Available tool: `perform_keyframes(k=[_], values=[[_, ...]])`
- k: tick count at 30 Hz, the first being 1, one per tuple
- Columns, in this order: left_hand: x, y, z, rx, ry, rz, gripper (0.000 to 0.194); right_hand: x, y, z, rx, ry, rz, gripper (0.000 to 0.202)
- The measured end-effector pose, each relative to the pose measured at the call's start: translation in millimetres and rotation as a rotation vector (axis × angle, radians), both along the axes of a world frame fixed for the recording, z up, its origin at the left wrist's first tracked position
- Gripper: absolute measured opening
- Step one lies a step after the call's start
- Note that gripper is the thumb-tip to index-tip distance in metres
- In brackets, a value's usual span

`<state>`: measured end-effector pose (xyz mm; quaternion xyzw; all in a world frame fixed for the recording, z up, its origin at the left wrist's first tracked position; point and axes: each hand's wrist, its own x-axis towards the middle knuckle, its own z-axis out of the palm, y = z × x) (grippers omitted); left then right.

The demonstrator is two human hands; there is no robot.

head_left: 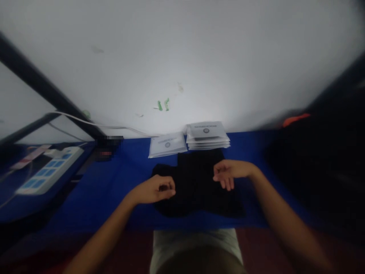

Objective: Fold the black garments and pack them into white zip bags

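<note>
"Black cloth (196, 186): where do you see it?"

"On the blue bench (108, 190), its folds too dark to distinguish. My left hand (156, 188) and right hand (231, 170) curl loosely over it; I can't tell whether either pinches it."

"Beyond?"

"White packets (207, 133), print blurred."

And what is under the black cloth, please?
Blue tabletop shows around the black cloth, so the cloth appears to lie on it. The part directly beneath is covered; I cannot tell whether anything else is there.
</note>
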<state>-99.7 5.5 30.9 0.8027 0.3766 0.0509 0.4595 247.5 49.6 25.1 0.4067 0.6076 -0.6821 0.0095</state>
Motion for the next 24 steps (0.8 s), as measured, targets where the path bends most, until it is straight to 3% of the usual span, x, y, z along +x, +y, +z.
perform_keyframes(k=[2, 4, 7, 9, 13, 16, 24], values=[[10, 2, -6.8, 0.284, 0.006, 0.101, 0.023, -6, 5, -10.6, 0.081, 0.043, -0.138, 0.041], [23, 3, -13.6, 0.487, 0.021, 0.1, 0.03, -10, 13, -20.5, 0.179, 0.147, -0.374, 0.036], [43, 7, -25.0, 0.598, 0.123, -0.003, 0.054, -10, 23, -29.7, 0.236, 0.342, -0.761, 0.027], [53, 12, -32.5, 0.594, 0.196, -0.072, 0.064, -9, 28, -31.9, 0.196, 0.456, -0.921, 0.021], [66, 22, -41.3, 0.591, 0.216, -0.159, 0.068, -8, 34, -33.3, 0.093, 0.589, -1.051, 0.012], [72, 27, -41.6, 0.613, 0.193, -0.155, 0.069, -8, 39, -35.1, 0.054, 0.644, -1.1, 0.009], [75, 27, -38.5, 0.588, 0.2, -0.108, 0.07, -14, 52, -33.6, 0.121, 0.697, -1.21, 0.009]])
